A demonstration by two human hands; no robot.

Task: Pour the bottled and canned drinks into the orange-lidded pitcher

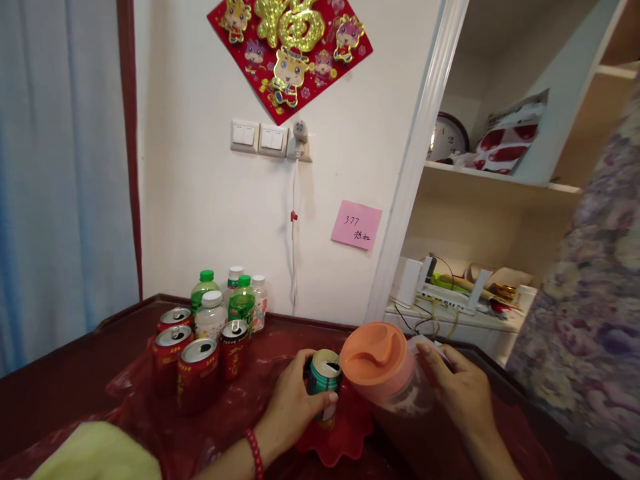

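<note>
My left hand [291,408], with a red bead bracelet on the wrist, is wrapped round a green can [324,381] whose top is open. The can is over a red dish with a wavy rim [336,452]. Close to its right is a clear pitcher [411,395] with an orange lid [375,353], tilted toward the can. My right hand [457,387] is closed round the pitcher's handle. Whether anything flows from the pitcher cannot be made out.
On the dark red table [65,360], several red cans [198,373] and several bottles [211,317] stand at the left. A pale yellow cloth [97,453] lies front left. Behind at right, shelves hold a white router [447,293].
</note>
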